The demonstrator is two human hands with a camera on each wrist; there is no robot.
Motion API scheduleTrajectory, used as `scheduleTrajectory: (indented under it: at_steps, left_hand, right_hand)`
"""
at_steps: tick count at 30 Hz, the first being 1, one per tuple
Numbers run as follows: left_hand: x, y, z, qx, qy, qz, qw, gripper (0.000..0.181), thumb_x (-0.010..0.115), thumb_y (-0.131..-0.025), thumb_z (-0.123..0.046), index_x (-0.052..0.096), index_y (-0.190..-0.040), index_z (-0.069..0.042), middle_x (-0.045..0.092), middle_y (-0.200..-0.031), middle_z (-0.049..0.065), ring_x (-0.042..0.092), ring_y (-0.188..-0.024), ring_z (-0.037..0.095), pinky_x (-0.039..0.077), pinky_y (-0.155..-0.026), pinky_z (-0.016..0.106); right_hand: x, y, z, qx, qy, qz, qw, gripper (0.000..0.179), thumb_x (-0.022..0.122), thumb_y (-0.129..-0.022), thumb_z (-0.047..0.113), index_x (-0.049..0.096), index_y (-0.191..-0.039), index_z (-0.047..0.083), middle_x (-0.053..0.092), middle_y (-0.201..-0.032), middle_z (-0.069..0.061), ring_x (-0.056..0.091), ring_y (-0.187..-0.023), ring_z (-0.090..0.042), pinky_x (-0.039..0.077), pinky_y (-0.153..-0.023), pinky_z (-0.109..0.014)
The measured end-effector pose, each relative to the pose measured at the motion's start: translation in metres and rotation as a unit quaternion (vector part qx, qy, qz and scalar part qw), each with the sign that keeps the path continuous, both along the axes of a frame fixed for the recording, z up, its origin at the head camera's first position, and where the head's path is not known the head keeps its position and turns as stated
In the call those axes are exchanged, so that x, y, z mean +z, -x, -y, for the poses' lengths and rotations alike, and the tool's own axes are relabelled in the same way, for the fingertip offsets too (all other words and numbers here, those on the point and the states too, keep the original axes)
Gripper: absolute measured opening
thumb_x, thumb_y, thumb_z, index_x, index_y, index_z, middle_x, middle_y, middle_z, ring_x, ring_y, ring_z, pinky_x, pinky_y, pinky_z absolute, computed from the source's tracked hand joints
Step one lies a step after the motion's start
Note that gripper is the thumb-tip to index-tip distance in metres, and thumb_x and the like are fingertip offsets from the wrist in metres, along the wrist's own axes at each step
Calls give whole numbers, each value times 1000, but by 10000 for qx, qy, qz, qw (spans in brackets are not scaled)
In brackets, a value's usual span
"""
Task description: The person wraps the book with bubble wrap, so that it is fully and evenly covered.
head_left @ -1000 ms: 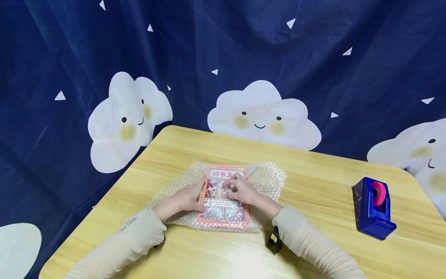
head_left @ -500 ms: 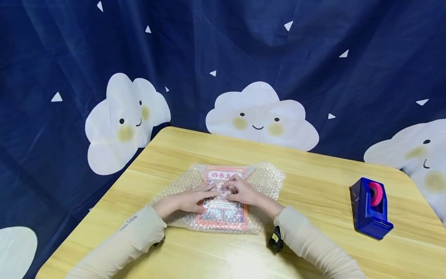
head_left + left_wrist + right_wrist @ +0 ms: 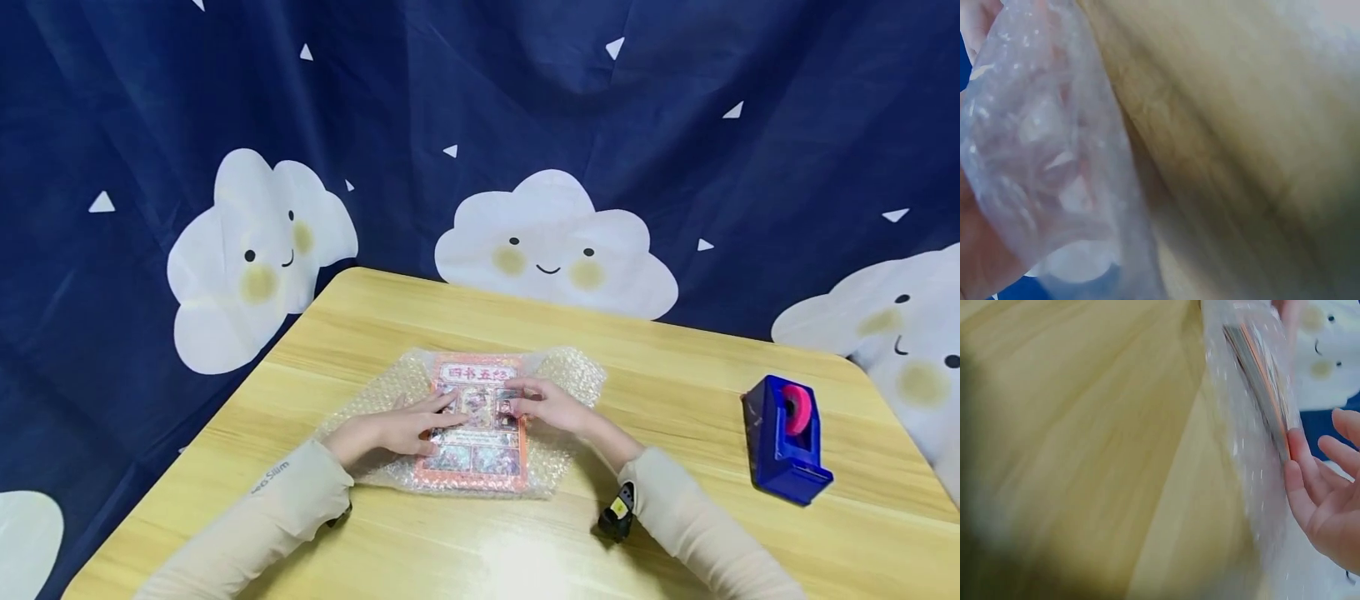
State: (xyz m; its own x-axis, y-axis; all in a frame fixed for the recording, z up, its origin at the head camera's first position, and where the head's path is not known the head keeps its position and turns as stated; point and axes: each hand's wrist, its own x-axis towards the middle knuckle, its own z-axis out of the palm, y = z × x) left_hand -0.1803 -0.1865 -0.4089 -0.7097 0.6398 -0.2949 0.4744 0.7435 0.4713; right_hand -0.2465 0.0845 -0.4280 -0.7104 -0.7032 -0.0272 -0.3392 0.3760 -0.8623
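An orange-bordered picture book [image 3: 483, 483] lies face up on the bubble wrap [image 3: 579, 379], with a clear layer over its cover. My left hand [image 3: 401, 429] rests on its left half, fingers spread and fairly straight. At the book's right side, the loosely bent fingers of my right hand [image 3: 555, 407] touch the covered edge. In the right wrist view, the book's page edges [image 3: 1260, 387] show through the plastic beside that hand's fingertips. Bubble wrap [image 3: 1041, 144] hides most of the left hand in the left wrist view.
A blue tape dispenser [image 3: 783, 467] holding a pink tape roll [image 3: 797, 410] stands on the right of the wooden table [image 3: 660, 367]. Behind the table hangs a dark blue curtain [image 3: 390, 92] with white clouds.
My left hand has shifted from the book's left edge onto its cover, spreading its fingers. My right hand has loosened from its pinch over the middle and moved to the right edge.
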Motion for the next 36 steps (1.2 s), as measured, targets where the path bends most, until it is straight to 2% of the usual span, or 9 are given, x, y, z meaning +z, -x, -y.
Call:
scheduleTrajectory:
  at_steps: [3,7,15,18,21,25,31,34,36]
  left_hand:
    - [0,-1,1,10,-56,20,10000,62,56,-89,-20,28,-144,-23,-2,-153,14,-4,-137,40,-1,-97,73]
    - [-1,-1,2,53,-108,58,9999,62,56,-88,-18,29,-143,-22,-2,-153,14,-4,-137,40,-1,-96,73]
    - [-4,0,3,5,-153,137,9998,60,55,-89,-20,30,-143,-22,-3,-153,13,-6,-137,38,-3,-97,73]
    - [-4,1,4,-19,-180,180,9997,59,54,-90,-22,29,-144,-22,-4,-153,13,-6,-137,39,-3,-96,73]
    - [-3,1,4,-16,-193,215,9996,59,54,-90,-22,30,-143,-23,-5,-153,13,-6,-137,39,-2,-96,73]
    - [-2,2,3,8,-208,247,9995,58,54,-90,-25,30,-143,-23,-4,-153,12,-7,-137,38,-2,-96,73]
    - [-2,4,3,-8,-250,299,9992,59,54,-90,-24,30,-144,-22,-4,-153,12,-8,-137,39,1,-96,74]
    - [-2,4,2,-33,-249,307,9992,59,54,-91,-23,29,-144,-22,-4,-153,13,-8,-137,39,1,-96,74]
    - [-2,3,2,-33,-243,316,9992,59,54,-91,-23,29,-144,-23,-4,-153,13,-8,-137,39,1,-96,74]
  right_hand:
    - [-1,3,-10,-421,304,659,9965,50,49,-92,15,35,-134,-8,44,-130,-29,58,-99,-35,51,-84,-40]
    - [-1,5,-21,-1019,626,1099,9867,54,49,-93,15,29,-138,-6,42,-132,-29,57,-101,-33,51,-85,-37]
    - [3,7,-42,-2448,703,887,9630,52,47,-93,13,29,-139,-2,37,-136,-25,53,-104,-35,51,-82,-31]
    - [4,6,-49,-3055,643,892,9458,51,46,-93,13,28,-139,-3,33,-139,-25,45,-115,-38,45,-91,-38]
    - [5,4,-56,-3393,544,982,9339,56,43,-95,14,19,-141,-5,22,-144,-27,30,-128,-41,31,-105,-47]
    - [7,1,-63,-3644,728,1557,9153,64,35,-98,24,-1,-144,-2,18,-145,-28,37,-122,-34,37,-101,-40]
    - [10,-2,-69,-3509,1490,2475,8908,64,19,-99,35,-14,-143,2,15,-147,-28,52,-86,-9,48,-75,-15]
    - [10,-3,-70,-3404,2075,2849,8717,56,18,-100,27,-3,-143,-3,41,-128,-28,55,-75,-5,50,-72,-15]
    - [8,-3,-70,-3224,2321,3076,8646,48,21,-100,17,9,-139,-8,55,-106,-19,57,-70,-5,51,-71,-15]
